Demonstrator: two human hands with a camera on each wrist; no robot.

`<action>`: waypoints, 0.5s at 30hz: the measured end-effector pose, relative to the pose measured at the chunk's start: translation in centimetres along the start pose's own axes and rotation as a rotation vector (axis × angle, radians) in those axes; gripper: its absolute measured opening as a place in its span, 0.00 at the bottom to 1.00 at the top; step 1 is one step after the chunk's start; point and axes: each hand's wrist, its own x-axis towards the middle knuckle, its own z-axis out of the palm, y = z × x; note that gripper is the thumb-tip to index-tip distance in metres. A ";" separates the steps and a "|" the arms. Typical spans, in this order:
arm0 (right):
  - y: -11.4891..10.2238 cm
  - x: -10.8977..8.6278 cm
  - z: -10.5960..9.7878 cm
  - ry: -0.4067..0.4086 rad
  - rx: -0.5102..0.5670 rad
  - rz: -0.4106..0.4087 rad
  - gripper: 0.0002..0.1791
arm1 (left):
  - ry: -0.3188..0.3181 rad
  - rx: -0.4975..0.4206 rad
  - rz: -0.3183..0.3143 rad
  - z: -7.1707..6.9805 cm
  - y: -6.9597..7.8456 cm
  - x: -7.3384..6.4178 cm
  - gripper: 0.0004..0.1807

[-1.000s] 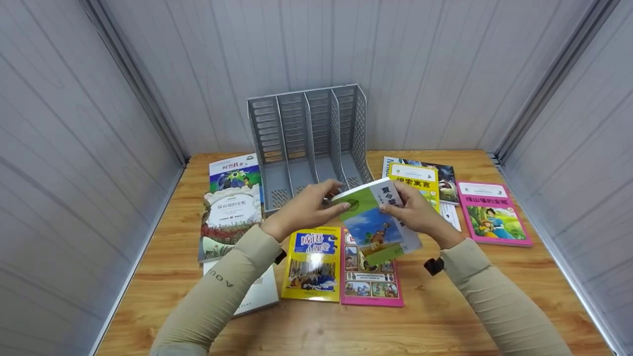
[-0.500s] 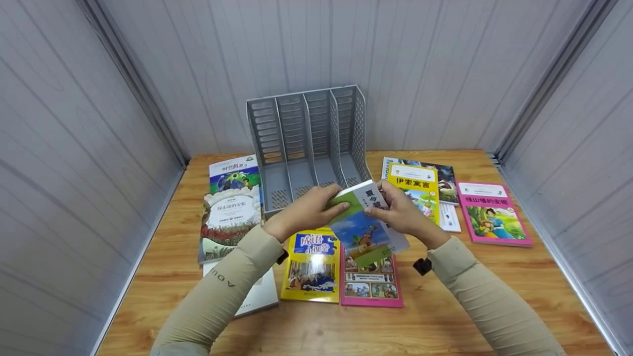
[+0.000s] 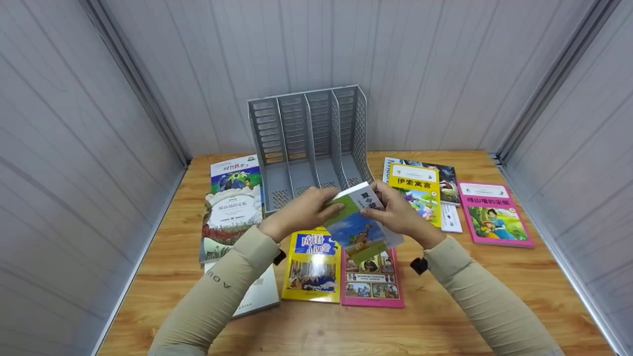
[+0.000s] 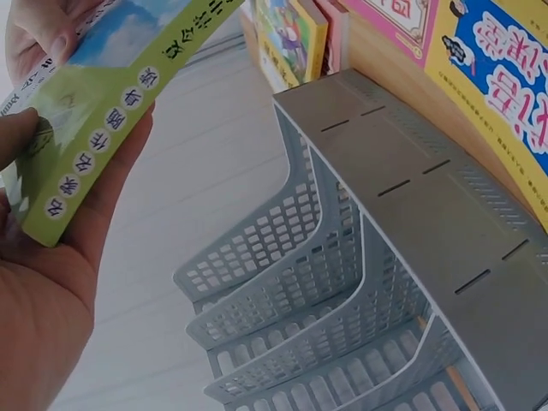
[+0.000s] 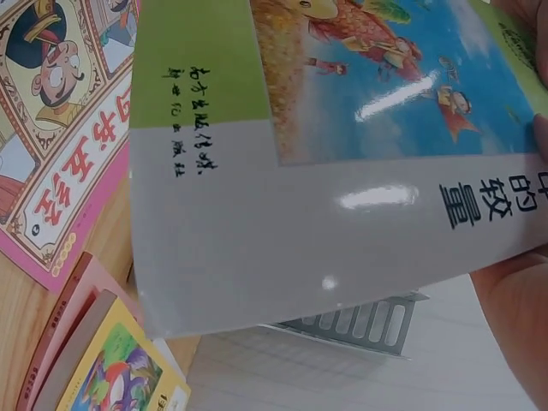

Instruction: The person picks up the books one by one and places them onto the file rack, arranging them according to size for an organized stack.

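Both hands hold a paperback book [image 3: 358, 227] with a green, white and blue cover, tilted above the table. My left hand [image 3: 304, 210] grips its upper left corner, thumb on the front cover. At the upper right edge, my right hand [image 3: 403, 212] pinches it with the thumb over the white strip. Below the book lie a yellow book [image 3: 312, 269] and a pink book [image 3: 372, 289], which it partly covers in the head view. Just beyond the hands stands a grey file rack [image 3: 309, 143] with several upright compartments and no books showing in it.
At the left, several books overlap, among them one with a flowery cover [image 3: 231, 217] and a white book [image 3: 259, 291]. To the right lie a yellow book [image 3: 415, 190] on other books and a pink-framed book [image 3: 494, 212]. Pale panel walls [image 3: 420, 74] enclose the table.
The hands have brought the book slightly left, and the right hand has shifted left with it. More of the yellow book at the right now shows. The other books and the rack stay put.
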 end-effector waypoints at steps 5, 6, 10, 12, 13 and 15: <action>-0.3 0.6 -0.2 0.003 0.002 -0.005 0.21 | 0.054 0.024 0.061 -0.4 -0.1 -0.4 0.12; -0.3 0.7 -0.2 0.008 0.003 -0.002 0.23 | 0.065 0.028 0.067 -0.5 -0.1 -0.4 0.12; -0.3 1.2 -0.6 0.046 -0.014 -0.009 0.28 | 0.117 0.030 0.042 -1.3 -0.1 -1.1 0.12; -0.2 1.4 -0.8 0.075 -0.034 -0.016 0.30 | 0.141 0.022 0.007 -1.9 -0.1 -1.5 0.13; -0.1 1.5 -0.8 0.090 -0.053 -0.021 0.30 | 0.155 0.013 -0.013 -2.2 -0.1 -1.8 0.13; 0.1 1.7 -1.0 0.120 -0.084 -0.025 0.30 | 0.185 0.006 -0.043 -2.9 -0.2 -2.3 0.14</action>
